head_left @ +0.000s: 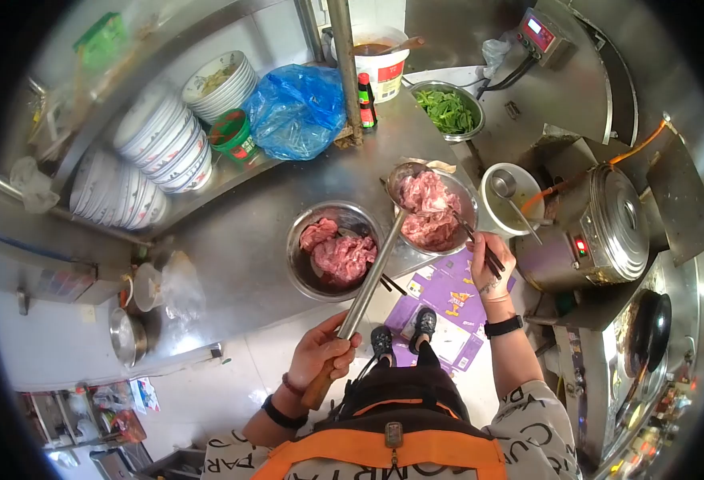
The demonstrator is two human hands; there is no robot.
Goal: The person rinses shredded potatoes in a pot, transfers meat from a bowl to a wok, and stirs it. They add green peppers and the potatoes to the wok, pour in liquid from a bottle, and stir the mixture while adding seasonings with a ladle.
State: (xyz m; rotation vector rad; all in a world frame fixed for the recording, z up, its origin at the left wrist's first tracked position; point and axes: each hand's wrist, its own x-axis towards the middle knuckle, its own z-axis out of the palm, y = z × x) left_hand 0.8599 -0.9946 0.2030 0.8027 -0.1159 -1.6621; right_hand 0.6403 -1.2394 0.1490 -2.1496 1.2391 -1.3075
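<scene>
My left hand [322,352] is wrapped around the long handle of a metal ladle [368,294], near its wooden end. The ladle's head is over a steel bowl [470,196] of raw meat [432,228], some of which lies in or against the head. My right hand [492,262] grips dark chopsticks [493,261], whose tips reach the meat in that bowl. Left of it, a second steel bowl [296,260] holds more raw meat [344,258]. Dark stick ends [392,283] show beside this bowl.
Stacked bowls [164,144], a green tub [232,136] and a blue plastic bag [297,112] sit on the shelf. Behind are leafy greens [448,110] and a white bucket [388,72]. At right are a white container [492,204] with a ladle and a lidded cooker [600,224].
</scene>
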